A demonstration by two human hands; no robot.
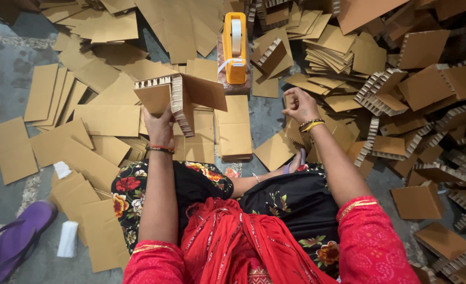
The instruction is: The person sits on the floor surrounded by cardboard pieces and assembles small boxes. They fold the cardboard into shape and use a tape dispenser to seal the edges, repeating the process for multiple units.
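Note:
My left hand (159, 125) grips a folded piece of honeycomb cardboard (183, 94), held up above my lap with its corrugated edges showing. To the right, my right hand (298, 104) hovers over a pile of flat cardboard sheets (343, 102); its fingers are curled, and I cannot see anything between them. A yellow tape dispenser (234, 46) with a roll of clear tape sits on a small block just beyond both hands, between them.
Flat brown cardboard sheets (109, 118) cover the floor to the left and ahead. Folded honeycomb corner pieces (427, 89) are heaped on the right. A purple sandal (12, 239) and a white roll (67, 239) lie at the lower left.

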